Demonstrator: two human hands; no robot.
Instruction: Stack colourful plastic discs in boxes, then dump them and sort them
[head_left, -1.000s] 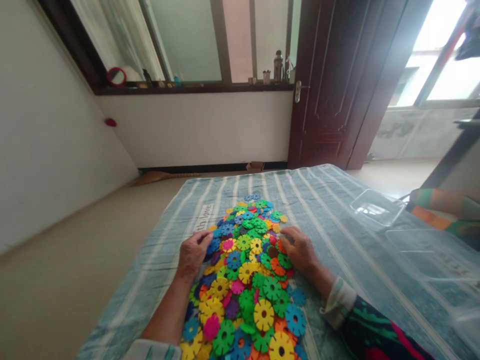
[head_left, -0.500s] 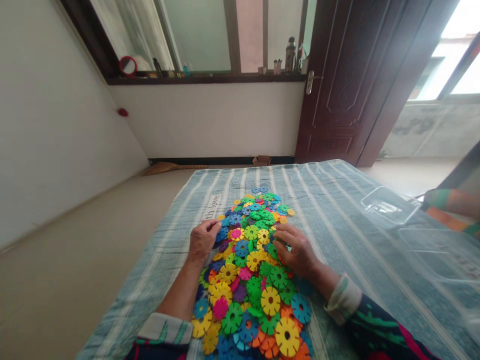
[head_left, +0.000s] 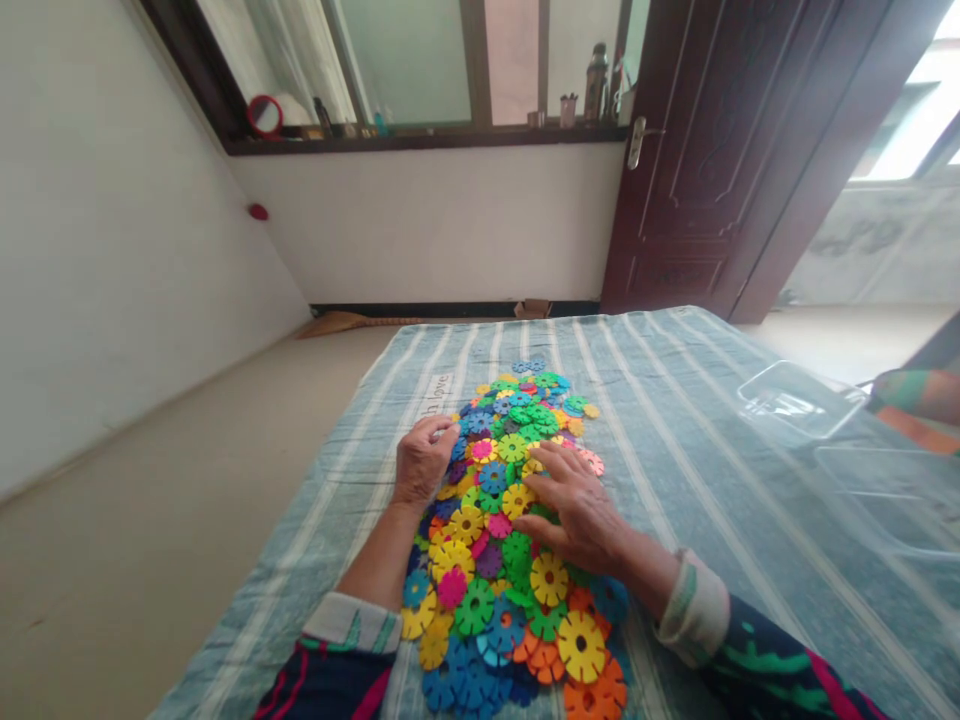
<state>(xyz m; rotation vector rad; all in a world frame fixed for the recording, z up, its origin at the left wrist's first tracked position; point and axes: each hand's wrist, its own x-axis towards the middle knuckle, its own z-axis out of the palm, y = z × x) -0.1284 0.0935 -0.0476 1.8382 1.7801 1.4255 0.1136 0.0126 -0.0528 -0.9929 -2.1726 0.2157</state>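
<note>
A long heap of notched plastic flower discs [head_left: 472, 605] in yellow, green, blue, orange, pink and purple lies on a striped cloth [head_left: 330, 530]. At the heap's left edge, my left hand [head_left: 425, 460] is closed, thumb and fingers pressed together beside the blue discs. Whatever it pinches, if anything, is hidden. My right hand [head_left: 577, 505] is open over the right side of the heap, its fingers spread across yellow and green discs. A pinkish disc [head_left: 592, 462] shows just beyond that hand. Two joined blue discs [head_left: 528, 366] lie apart at the far end.
Clear plastic containers [head_left: 801, 400] stand on the right of the cloth, with another transparent one [head_left: 892, 500] nearer. Beyond the far edge are a broom [head_left: 334, 323] on the floor, a windowsill [head_left: 427, 140] with small items and a dark red door [head_left: 697, 150].
My right hand has moved left over the heap and its fingers have spread. My left hand stays at the left edge, still closed. The view has shifted slightly.
</note>
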